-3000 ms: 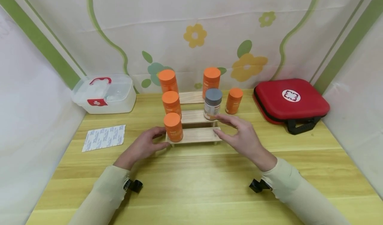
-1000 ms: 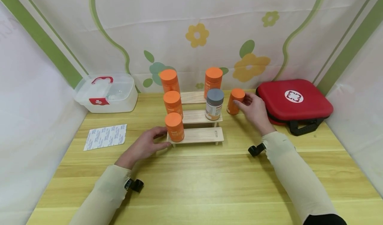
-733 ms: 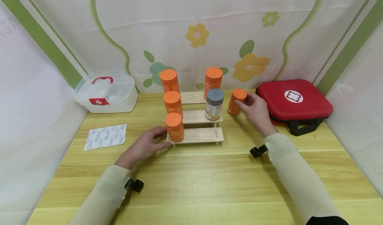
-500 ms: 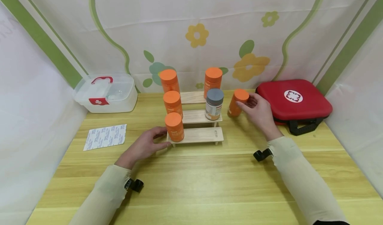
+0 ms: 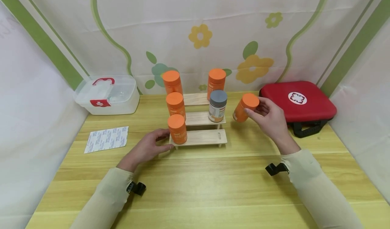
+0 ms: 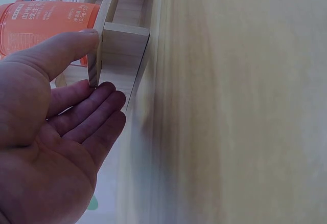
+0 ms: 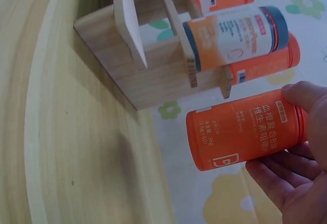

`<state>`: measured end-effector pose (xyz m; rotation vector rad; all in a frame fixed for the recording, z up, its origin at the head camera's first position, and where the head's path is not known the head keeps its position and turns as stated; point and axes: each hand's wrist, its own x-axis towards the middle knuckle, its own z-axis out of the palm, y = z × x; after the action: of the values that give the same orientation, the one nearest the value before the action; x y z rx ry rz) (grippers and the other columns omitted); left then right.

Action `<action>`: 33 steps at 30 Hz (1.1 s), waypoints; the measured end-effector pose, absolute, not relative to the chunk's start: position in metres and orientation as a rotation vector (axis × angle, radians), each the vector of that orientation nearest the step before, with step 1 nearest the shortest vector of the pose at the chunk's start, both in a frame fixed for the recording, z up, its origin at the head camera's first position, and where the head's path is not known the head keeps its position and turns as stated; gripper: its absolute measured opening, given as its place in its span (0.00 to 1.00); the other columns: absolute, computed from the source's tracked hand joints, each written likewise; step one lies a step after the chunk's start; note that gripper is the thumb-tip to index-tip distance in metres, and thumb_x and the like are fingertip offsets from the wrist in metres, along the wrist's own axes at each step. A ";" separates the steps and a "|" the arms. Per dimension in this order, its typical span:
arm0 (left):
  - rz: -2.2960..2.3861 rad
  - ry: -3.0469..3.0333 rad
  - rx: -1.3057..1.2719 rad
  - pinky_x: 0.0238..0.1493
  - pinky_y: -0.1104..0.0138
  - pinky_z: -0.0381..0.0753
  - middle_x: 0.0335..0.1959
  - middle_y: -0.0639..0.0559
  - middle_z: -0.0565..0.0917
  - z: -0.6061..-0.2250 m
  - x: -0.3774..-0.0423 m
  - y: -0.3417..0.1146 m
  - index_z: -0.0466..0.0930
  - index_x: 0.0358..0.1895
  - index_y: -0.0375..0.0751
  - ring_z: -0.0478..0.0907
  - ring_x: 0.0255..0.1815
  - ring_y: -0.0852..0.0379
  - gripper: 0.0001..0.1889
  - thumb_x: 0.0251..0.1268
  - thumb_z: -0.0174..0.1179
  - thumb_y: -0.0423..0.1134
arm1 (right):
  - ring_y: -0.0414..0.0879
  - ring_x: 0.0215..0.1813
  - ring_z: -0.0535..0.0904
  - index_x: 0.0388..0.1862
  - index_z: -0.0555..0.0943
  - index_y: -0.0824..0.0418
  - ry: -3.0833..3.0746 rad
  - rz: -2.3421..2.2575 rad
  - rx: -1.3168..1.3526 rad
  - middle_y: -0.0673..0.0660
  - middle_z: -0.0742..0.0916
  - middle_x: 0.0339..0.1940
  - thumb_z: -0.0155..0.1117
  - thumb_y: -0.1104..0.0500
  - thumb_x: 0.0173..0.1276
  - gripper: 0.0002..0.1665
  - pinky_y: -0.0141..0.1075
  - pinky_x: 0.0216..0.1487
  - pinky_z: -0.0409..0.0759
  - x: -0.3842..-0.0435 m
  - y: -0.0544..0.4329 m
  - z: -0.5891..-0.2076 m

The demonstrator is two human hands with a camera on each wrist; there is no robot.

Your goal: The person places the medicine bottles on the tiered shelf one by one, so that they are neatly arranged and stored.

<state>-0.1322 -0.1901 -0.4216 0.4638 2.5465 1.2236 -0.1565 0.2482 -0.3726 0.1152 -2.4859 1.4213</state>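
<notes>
My right hand [image 5: 271, 119] grips an orange bottle [image 5: 246, 107] by its upper part, thumb in front. The bottle is tilted, its cap leaning right; in the right wrist view its label [image 7: 245, 129] and base show clear of the table. Several bottles stand on a three-step wooden rack [image 5: 207, 137]: orange ones down the left side, one [image 5: 216, 83] at the top right, and a grey-capped bottle [image 5: 217, 107] on the middle step. My left hand [image 5: 147, 147] holds the lowest step's left end, thumb [image 6: 76, 45] at the board's edge, fingers beside its leg.
A red first-aid case [image 5: 298, 102] with a black handle lies behind my right hand. At the back left stands a clear plastic box [image 5: 106, 95] with a red clasp. A foil blister sheet [image 5: 106, 139] lies on the wooden table [image 5: 195, 188].
My right hand went from the rack's right side to the orange bottle on the table, took hold of it, and has tilted and drawn it rightward and nearer. My left hand stayed put.
</notes>
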 end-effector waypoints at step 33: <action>1.238 2.545 0.474 0.80 0.42 0.72 0.76 0.40 0.78 -0.423 -0.132 -0.190 0.74 0.77 0.37 0.75 0.78 0.37 0.33 0.74 0.72 0.45 | 0.27 0.57 0.84 0.66 0.80 0.72 -2.346 1.521 0.521 0.67 0.89 0.59 0.79 0.73 0.62 0.33 0.20 0.58 0.84 -0.104 0.208 -0.370</action>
<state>-0.1322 -0.1904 -0.4227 0.4736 2.5452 1.2383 -0.1043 0.2081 -0.3700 0.5212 -2.3458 1.5207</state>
